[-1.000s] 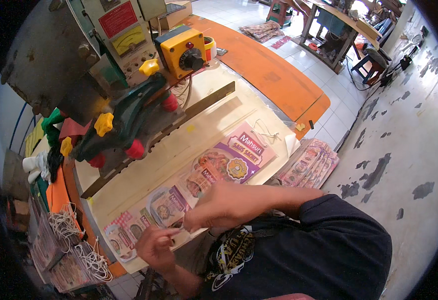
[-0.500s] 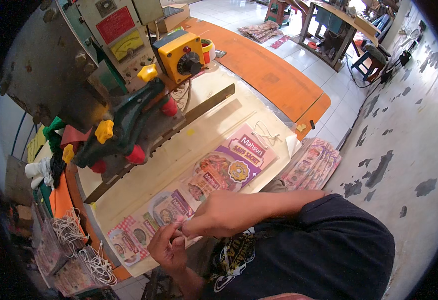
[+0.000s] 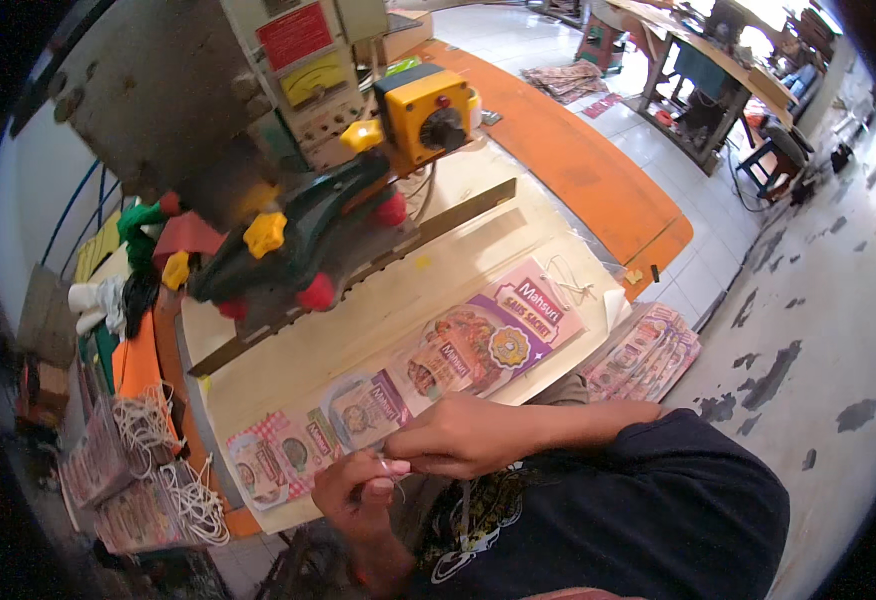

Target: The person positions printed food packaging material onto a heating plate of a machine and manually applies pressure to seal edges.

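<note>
My left hand [image 3: 356, 495] and my right hand [image 3: 458, 448] meet at the near edge of the cream work table [image 3: 358, 340], fingertips pinched together on a thin white string [image 3: 390, 468]. My right forearm comes in from the right, across my dark shirt. Just beyond the hands lies a row of printed packets: a big purple one [image 3: 503, 335], a smaller one [image 3: 363, 410] and a red-checked one [image 3: 263, 468].
A press machine [image 3: 188, 130] with a yellow switch box [image 3: 423, 115], a green lever with red and yellow knobs [image 3: 288, 240] and a long metal bar [image 3: 358, 275] fills the far table. Baskets of white string loops [image 3: 153, 470] sit at the left. A packet stack [image 3: 648, 350] lies at the right.
My two hands have come together; a second ago the left hand was apart, lower left of the right. The packets on the table have not moved.
</note>
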`<act>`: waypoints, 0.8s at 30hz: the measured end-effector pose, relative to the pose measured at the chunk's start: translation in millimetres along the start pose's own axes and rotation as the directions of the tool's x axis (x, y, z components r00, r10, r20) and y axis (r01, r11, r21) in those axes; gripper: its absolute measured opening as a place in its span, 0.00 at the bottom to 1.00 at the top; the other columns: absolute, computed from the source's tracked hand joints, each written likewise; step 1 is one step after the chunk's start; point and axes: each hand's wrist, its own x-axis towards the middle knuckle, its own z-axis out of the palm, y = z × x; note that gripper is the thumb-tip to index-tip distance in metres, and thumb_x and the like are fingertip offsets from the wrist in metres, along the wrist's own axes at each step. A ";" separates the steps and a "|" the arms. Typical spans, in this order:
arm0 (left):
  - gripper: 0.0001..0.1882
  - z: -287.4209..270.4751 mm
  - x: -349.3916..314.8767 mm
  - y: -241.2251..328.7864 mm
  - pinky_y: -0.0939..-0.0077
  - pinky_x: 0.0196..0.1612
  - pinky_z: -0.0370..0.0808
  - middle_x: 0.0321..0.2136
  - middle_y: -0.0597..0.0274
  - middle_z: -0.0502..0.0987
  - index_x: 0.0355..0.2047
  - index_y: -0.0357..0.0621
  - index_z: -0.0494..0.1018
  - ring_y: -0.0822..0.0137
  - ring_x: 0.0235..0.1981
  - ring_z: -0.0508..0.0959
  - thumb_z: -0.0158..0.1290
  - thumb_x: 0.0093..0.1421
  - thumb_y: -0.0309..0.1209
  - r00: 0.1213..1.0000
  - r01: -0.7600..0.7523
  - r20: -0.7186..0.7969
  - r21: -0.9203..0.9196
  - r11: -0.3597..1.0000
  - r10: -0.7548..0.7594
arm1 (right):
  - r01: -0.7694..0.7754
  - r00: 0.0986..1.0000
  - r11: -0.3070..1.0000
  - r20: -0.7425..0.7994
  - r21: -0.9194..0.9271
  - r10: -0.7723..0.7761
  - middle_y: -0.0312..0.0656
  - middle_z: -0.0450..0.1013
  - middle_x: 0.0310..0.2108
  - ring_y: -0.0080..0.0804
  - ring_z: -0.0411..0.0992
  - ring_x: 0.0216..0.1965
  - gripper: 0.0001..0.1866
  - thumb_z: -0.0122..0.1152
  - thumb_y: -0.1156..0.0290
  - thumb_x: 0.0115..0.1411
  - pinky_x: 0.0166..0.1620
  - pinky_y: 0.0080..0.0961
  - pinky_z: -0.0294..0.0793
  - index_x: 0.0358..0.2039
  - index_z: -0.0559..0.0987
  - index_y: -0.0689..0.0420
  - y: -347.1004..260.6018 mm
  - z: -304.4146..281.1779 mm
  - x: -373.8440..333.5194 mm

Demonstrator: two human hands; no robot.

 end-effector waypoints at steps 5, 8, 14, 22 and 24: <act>0.15 -18.5 -2.0 -4.3 0.75 0.22 0.64 0.18 0.60 0.79 0.29 0.39 0.82 0.71 0.16 0.70 0.61 0.65 0.39 0.995 -0.051 0.083 -0.133 0.990 0.062 | -0.082 0.997 0.997 0.007 0.000 0.082 0.50 0.76 0.31 0.53 0.77 0.31 0.09 0.57 0.66 0.68 0.34 0.43 0.73 0.44 0.76 0.57 -5.8 -5.6 1.6; 0.15 -30.1 -3.8 -6.7 0.72 0.25 0.68 0.23 0.58 0.81 0.34 0.40 0.83 0.66 0.18 0.74 0.59 0.66 0.40 0.984 -0.072 0.157 -0.054 0.996 0.079 | -0.177 0.981 0.968 -0.050 0.178 0.188 0.50 0.78 0.35 0.51 0.78 0.35 0.17 0.58 0.60 0.69 0.37 0.42 0.75 0.51 0.77 0.58 -2.8 -5.6 3.0; 0.24 -35.4 2.2 -4.4 0.65 0.36 0.76 0.36 0.53 0.83 0.50 0.43 0.81 0.54 0.33 0.82 0.54 0.67 0.50 0.924 -0.007 0.382 0.104 0.995 -0.033 | -0.214 0.975 0.977 0.057 0.014 0.213 0.44 0.80 0.46 0.37 0.79 0.39 0.21 0.69 0.67 0.60 0.35 0.30 0.76 0.54 0.80 0.57 -30.9 -12.7 17.9; 0.27 -45.0 3.0 2.2 0.69 0.36 0.76 0.34 0.52 0.83 0.56 0.45 0.79 0.58 0.29 0.81 0.54 0.68 0.53 0.916 0.057 0.385 0.165 0.985 -0.117 | -0.225 0.972 0.958 -0.104 -0.178 0.209 0.42 0.82 0.33 0.33 0.78 0.29 0.09 0.73 0.75 0.56 0.30 0.26 0.75 0.38 0.84 0.55 -13.4 -13.6 12.3; 0.24 -47.9 0.1 0.3 0.73 0.33 0.74 0.31 0.55 0.82 0.55 0.45 0.79 0.64 0.26 0.79 0.56 0.68 0.49 0.938 0.075 0.323 0.169 0.983 -0.127 | -0.217 0.967 0.957 -0.177 -0.193 0.183 0.41 0.82 0.30 0.32 0.77 0.27 0.06 0.72 0.75 0.56 0.29 0.27 0.74 0.36 0.85 0.56 -13.6 -17.5 13.1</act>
